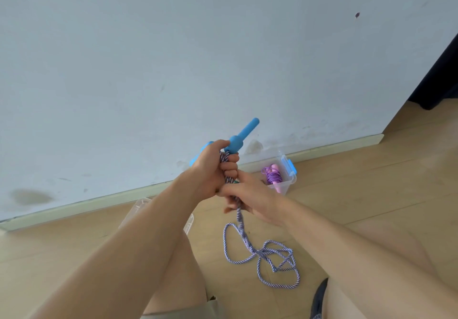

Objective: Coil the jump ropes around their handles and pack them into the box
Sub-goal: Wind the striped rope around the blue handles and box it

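My left hand grips two blue jump-rope handles held up in front of the wall, with a few turns of the purple-and-white twisted rope under its fingers. Just below it, my right hand pinches the same rope where it hangs down. The loose remainder lies in tangled loops on the wooden floor between my legs. By the wall stands a clear plastic box with blue latches. Inside it lies a pink-handled jump rope with purple cord coiled around it.
A clear plastic lid lies on the floor, partly hidden behind my left forearm. My bare legs frame the floor on both sides. A pale wall with a skirting board runs across the view, and a dark curtain hangs at the far right.
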